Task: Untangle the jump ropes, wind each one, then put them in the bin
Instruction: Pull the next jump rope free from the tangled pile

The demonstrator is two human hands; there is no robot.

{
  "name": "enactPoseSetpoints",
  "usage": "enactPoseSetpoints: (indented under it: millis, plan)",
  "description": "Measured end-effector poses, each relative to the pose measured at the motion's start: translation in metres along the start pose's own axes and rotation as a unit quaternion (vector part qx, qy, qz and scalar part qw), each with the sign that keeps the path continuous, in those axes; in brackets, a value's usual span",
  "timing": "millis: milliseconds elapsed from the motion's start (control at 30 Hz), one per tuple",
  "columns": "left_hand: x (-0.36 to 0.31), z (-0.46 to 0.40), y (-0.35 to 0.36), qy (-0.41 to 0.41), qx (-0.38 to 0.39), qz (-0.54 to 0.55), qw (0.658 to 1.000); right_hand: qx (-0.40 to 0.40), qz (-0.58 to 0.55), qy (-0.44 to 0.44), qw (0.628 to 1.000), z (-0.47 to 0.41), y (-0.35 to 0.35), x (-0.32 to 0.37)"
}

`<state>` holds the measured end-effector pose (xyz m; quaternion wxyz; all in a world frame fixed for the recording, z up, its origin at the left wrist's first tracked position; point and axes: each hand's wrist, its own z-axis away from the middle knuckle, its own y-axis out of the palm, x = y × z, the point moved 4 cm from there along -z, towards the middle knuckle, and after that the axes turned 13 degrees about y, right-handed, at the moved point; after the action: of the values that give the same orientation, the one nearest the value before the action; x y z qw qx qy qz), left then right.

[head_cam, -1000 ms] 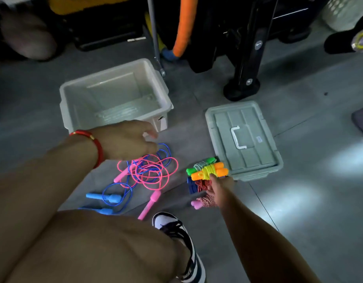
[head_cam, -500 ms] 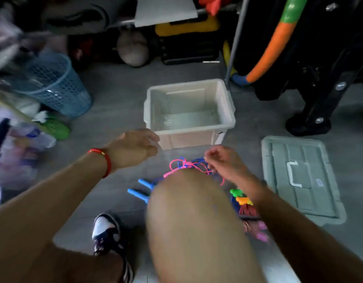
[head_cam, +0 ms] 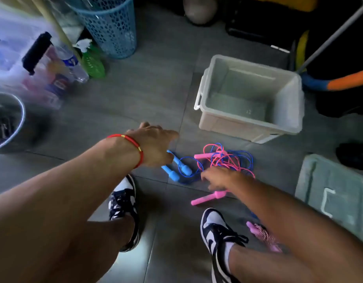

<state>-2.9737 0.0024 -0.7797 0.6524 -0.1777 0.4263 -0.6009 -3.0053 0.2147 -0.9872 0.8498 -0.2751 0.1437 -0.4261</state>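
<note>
Your left hand [head_cam: 154, 146] reached down toward the blue handles [head_cam: 177, 167] on the floor [head_cam: 135, 94], its fingers loosely spread and clamped on nothing, the heel of the hand just over one handle's end. Your right hand [head_cam: 219, 178] lay over the near edge of the tangle, where the pink rope [head_cam: 221, 160] and the blue rope [head_cam: 244, 158] were knotted together; blur kept me from telling whether those fingers pinched a strand or lay apart. One pink handle [head_cam: 209, 198] rested on the floor just beneath that hand, on the side away from the bin [head_cam: 250, 99]. The tangle sat just in front of the bin, which stood open and upright. The bin's lid [head_cam: 336, 193] lay flat to the right of the tangle.
</note>
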Motion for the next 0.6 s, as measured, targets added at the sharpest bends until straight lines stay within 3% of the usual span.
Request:
enactPoseSetpoints:
  millis: [67,133,267,400,600]
  plan:
    - [-0.006,-0.001,0.0,0.019,-0.016,0.004,1.0,0.012,0.002,0.08,0.997,-0.013,0.067,0.005]
    - [-0.008,0.004,0.002,0.037,-0.017,0.009,0.999,-0.037,0.023,0.135,0.99,-0.017,0.109,0.005]
    - [-0.006,0.017,0.005,0.03,0.03,-0.004,0.999,-0.094,0.026,0.12,0.988,-0.014,0.12,0.001]
    - [-0.018,0.012,-0.001,0.017,0.036,0.024,0.999,-0.067,-0.134,-0.01,0.989,0.01,0.026,0.01]
    - [-0.038,0.014,0.01,0.078,-0.013,0.097,0.992,-0.1,-0.331,-0.149,0.926,0.121,-0.138,0.033]
